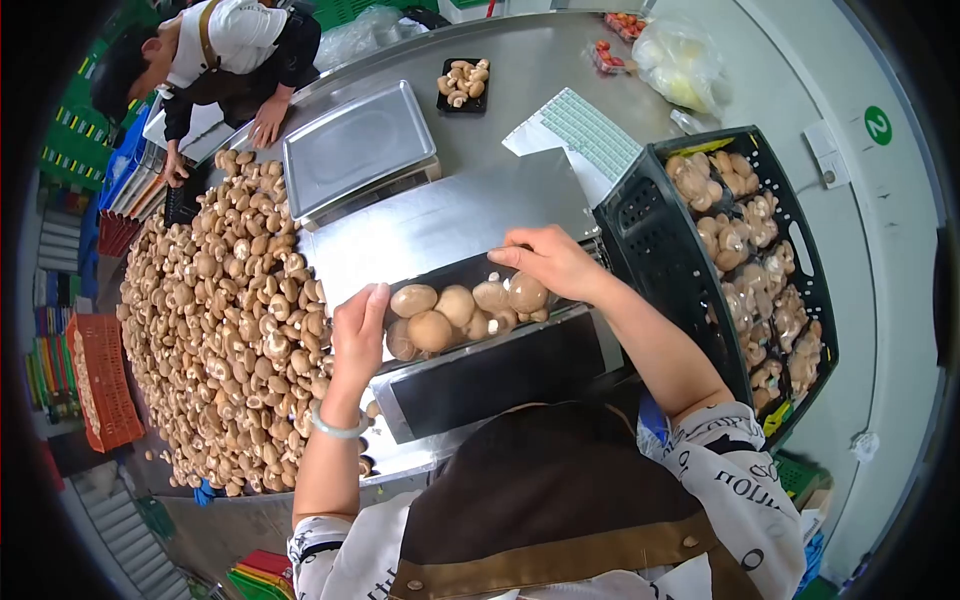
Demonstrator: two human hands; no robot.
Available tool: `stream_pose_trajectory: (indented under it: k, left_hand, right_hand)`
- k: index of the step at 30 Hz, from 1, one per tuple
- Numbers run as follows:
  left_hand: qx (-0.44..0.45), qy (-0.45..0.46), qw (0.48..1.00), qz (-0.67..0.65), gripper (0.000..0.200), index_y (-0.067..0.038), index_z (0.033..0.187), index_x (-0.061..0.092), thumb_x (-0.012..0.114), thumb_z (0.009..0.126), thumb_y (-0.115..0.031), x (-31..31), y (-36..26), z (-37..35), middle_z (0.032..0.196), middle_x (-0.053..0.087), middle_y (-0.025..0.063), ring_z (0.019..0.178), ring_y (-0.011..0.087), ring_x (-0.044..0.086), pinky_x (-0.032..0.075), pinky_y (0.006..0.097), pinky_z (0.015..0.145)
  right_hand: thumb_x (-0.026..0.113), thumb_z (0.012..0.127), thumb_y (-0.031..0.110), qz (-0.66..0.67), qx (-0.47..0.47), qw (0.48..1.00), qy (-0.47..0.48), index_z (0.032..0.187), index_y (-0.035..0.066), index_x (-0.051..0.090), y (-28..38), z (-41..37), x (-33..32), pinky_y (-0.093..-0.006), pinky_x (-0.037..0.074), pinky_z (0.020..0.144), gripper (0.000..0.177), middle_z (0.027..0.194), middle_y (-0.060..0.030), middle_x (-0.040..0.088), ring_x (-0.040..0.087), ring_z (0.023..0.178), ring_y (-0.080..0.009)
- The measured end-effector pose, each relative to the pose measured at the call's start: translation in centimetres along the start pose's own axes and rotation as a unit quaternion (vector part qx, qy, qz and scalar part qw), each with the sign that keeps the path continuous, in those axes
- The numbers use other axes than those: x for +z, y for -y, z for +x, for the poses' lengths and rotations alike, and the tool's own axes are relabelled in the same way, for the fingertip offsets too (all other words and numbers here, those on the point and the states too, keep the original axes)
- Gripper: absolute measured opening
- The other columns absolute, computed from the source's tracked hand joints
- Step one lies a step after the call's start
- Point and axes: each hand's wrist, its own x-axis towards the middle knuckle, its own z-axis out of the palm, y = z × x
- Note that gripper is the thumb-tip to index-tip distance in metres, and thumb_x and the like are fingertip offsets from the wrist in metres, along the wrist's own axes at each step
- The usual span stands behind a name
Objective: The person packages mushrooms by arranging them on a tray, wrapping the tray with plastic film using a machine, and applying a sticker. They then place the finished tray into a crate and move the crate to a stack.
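A black tray of mushrooms (pixel 457 314) lies in front of me over a metal wrapping stand with a dark flat plate (pixel 497 381). Glints on the mushroom caps look like clear film over them. My left hand (pixel 358 328) is closed at the tray's left end, thumb pointing up. At the far right edge, my right hand (pixel 555 262) is closed on the tray, its thumb over the mushrooms. The undersides of both hands' grips are partly hidden.
Loose mushrooms (pixel 235 340) are heaped at left. A scale (pixel 360 150) stands beyond the tray. On the right, a black crate (pixel 640 205) holds packed mushrooms. Printed label sheets (pixel 590 125) and a small mushroom tray (pixel 463 84) lie further back. A co-worker (pixel 225 60) works at far left.
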Motion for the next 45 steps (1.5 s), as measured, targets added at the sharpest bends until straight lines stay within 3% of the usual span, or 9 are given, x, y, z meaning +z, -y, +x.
stream_pose_trajectory:
  k: [7,11,15,19,24,29,40,43,45]
  left_hand:
    - [-0.195,0.104,0.971,-0.093,0.042,0.004,0.086,0.064,0.047,0.102,-0.031,0.9,-1.3,-8.8,0.068,0.055,0.0004,0.065,0.0088,0.044,0.040,0.0283,0.059]
    - [-0.194,0.121,0.974,0.014,0.046,0.007,0.088,0.063,0.051,0.098,-0.036,5.3,6.9,-10.7,0.066,0.056,0.0163,0.066,0.0156,0.050,0.044,0.0353,0.065]
    - [-0.104,0.068,0.985,0.121,0.040,0.005,0.085,0.063,0.052,0.097,-0.032,8.4,11.5,-10.7,0.072,0.058,0.0281,0.064,0.0421,0.058,0.045,0.0446,0.061]
    - [-0.132,-0.056,0.986,0.082,0.031,0.003,0.087,0.060,0.055,0.096,-0.026,8.3,10.7,-12.3,0.064,0.058,0.0116,0.058,0.0170,0.051,0.041,0.0329,0.056]
    - [-0.082,-0.114,0.983,-0.115,0.010,-0.004,0.102,0.051,0.056,0.094,-0.007,9.1,13.9,-15.3,0.078,0.049,-0.0018,0.067,0.0067,0.043,0.037,0.0222,0.061]
    - [-0.133,-0.163,0.963,-0.167,0.009,-0.006,0.095,0.045,0.053,0.095,-0.005,8.7,12.8,-15.4,0.076,0.039,-0.0029,0.064,0.0061,0.035,0.034,0.0215,0.058]
    - [0.178,0.003,0.915,0.361,0.036,-0.012,0.113,0.061,0.059,0.079,0.000,13.0,13.1,-11.9,0.084,0.061,0.0098,0.070,0.0288,0.063,0.051,0.0395,0.059]
    - [0.256,0.058,0.885,0.384,0.050,-0.016,0.121,0.060,0.059,0.073,-0.001,15.3,11.0,-9.3,0.087,0.060,0.0069,0.066,0.0266,0.062,0.051,0.0380,0.057]
    - [0.288,0.110,0.896,0.319,0.056,-0.017,0.128,0.055,0.057,0.074,0.000,16.5,10.1,-8.7,0.085,0.058,0.0066,0.065,0.0273,0.060,0.051,0.0377,0.058]
  right_hand:
    - [0.062,0.090,0.046,0.125,0.120,0.979,0.106,0.075,0.003,0.064,-1.7,-7.4,2.3,-0.0271,0.038,0.054,0.046,0.060,0.0001,0.048,0.042,0.059,-0.0074]
    - [0.054,0.091,0.053,0.027,0.265,0.956,0.123,0.086,-0.003,0.065,-4.4,-9.2,5.4,-0.0390,0.049,0.072,0.058,0.076,-0.0211,0.063,0.065,0.075,-0.0296]
    - [0.052,0.091,0.054,-0.054,0.121,0.991,-0.007,0.091,-0.004,0.063,-12.4,-10.0,8.8,-0.0459,0.049,0.080,0.059,0.086,-0.0261,0.065,0.061,0.085,-0.0448]
    - [0.063,0.092,0.035,0.170,0.266,0.948,-0.041,0.092,0.000,0.057,-12.8,-12.7,7.8,-0.0302,0.046,0.060,0.035,0.066,-0.0068,0.058,0.056,0.065,-0.0124]
    - [0.062,0.093,0.026,0.181,0.132,0.964,-0.141,0.110,0.004,0.048,-15.2,-14.4,11.5,-0.0249,0.043,0.058,0.031,0.076,-0.0043,0.060,0.054,0.065,-0.0085]
    - [0.056,0.095,0.010,0.494,0.158,0.821,-0.240,0.105,0.010,0.048,-11.9,-16.3,10.9,-0.0208,0.017,0.038,0.013,0.063,0.0050,0.036,0.027,0.044,-0.0018]
    - [0.055,0.094,0.004,0.123,0.198,0.835,-0.499,0.095,0.006,0.049,-21.2,-27.0,12.4,-0.0243,0.026,0.047,0.006,0.059,0.0044,0.041,0.032,0.053,-0.0033]
    - [0.053,0.095,0.008,-0.070,0.247,0.828,-0.499,0.103,0.007,0.050,-21.6,-24.2,16.3,-0.0364,0.049,0.061,0.009,0.076,-0.0101,0.065,0.067,0.069,-0.0246]
    - [0.053,0.092,0.004,0.131,0.183,0.817,-0.531,0.113,0.008,0.049,-24.1,-22.7,19.9,-0.0328,0.049,0.071,0.022,0.094,-0.0116,0.064,0.064,0.086,-0.0219]
